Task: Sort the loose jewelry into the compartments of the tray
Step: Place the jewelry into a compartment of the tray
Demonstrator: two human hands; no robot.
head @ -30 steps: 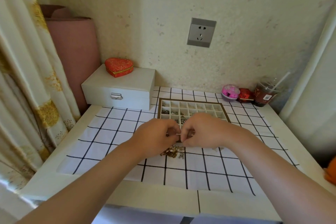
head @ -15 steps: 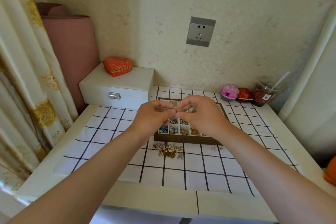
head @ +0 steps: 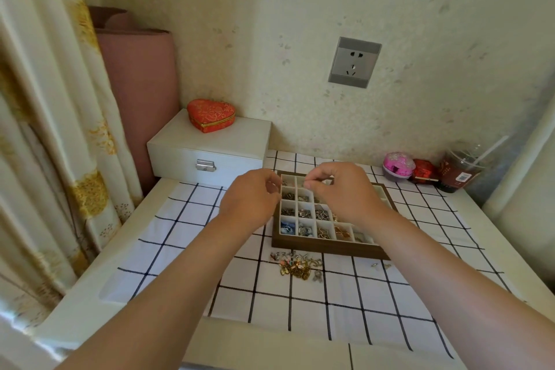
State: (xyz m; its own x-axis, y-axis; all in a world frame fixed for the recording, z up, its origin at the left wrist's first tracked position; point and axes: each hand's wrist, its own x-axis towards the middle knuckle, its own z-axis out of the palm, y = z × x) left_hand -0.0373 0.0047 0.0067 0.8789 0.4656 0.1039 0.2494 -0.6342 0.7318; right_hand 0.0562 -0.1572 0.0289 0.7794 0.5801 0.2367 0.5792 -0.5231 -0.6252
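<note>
Wooden tray point(head: 330, 249) sits below the right hand point(head: 345, 192), left hand point(head: 250, 200) at its edge, both with fingers curled, grasp unclear.

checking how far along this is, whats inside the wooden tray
The tray holds small jewelry pieces in its near and middle compartments. The right hand covers several far compartments, so their contents cannot be seen.

The cloth point(head: 186, 219) is white with a black grid. The tray point(head: 327, 248) has a brown rim and white compartments. The heart-shaped box point(head: 210, 114) is red with gold scrollwork, the curtain point(head: 45, 99) cream with golden motifs.
</note>
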